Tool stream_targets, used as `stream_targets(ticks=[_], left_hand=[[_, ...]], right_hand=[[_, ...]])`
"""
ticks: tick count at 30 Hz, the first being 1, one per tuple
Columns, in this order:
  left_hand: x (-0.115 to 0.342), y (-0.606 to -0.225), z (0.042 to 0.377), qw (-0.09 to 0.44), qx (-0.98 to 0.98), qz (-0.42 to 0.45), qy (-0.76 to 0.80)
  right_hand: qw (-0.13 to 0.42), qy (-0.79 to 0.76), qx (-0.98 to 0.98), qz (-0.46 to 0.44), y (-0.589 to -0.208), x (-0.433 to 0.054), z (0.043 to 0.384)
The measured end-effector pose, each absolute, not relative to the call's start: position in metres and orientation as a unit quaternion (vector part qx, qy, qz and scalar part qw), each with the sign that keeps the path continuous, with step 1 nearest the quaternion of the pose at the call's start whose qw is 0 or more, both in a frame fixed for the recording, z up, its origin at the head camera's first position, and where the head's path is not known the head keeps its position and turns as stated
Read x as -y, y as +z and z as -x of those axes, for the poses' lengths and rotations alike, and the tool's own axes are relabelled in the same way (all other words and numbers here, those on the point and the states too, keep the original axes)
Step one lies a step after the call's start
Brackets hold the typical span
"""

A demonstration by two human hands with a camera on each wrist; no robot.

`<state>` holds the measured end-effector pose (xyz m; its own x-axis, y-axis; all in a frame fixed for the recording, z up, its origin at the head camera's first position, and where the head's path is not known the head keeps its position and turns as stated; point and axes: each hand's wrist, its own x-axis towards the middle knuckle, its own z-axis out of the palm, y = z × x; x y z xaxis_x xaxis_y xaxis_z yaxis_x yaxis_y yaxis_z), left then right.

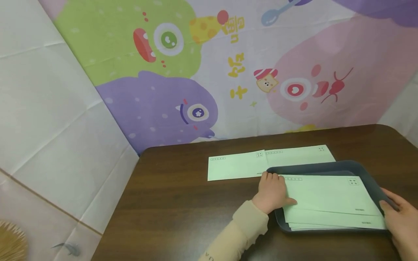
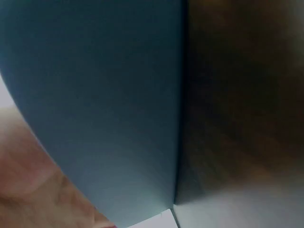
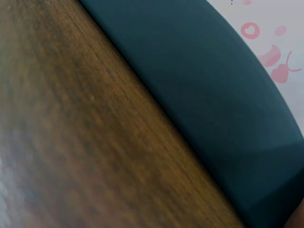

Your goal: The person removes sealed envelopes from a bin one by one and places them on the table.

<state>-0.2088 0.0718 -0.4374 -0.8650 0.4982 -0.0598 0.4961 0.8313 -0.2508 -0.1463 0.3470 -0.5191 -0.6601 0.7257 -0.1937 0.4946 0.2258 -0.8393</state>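
Note:
A dark grey tray point(image 1: 346, 167) stands at the table's right front, holding a stack of pale green envelopes point(image 1: 326, 194). My left hand point(image 1: 272, 192) grips the tray's left rim, its thumb lying over the edge of the top envelope. On the opposite side, my right hand point(image 1: 403, 217) grips the right rim, thumb on top. The tray's outer wall point(image 2: 104, 109) fills much of the left wrist view, with part of a hand point(image 2: 28, 161) behind it. In the right wrist view the tray wall point(image 3: 199, 104) meets the wood.
Two more envelopes, one on the left point(image 1: 236, 166) and one on the right point(image 1: 297, 156), lie behind the tray on the dark brown table point(image 1: 169, 203). The right one is partly covered by the tray's back edge. A printed cartoon cloth point(image 1: 228, 108) hangs behind the table.

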Motion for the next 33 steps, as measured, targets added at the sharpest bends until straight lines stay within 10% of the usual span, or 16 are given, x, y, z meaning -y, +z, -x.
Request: stream_targets(ticks=[10, 33], left_hand=[[-0.083, -0.435, 0.213, -0.05, 0.961, 0.22, 0.161], [-0.078, -0.443, 0.219, 0.021, 0.961, 0.27, -0.062]], right_hand=[[0.104, 0.482, 0.771, 0.402, -0.523, -0.347, 0.146], [0.114, 0.488, 0.768, 0.399, -0.52, -0.348, 0.148]])
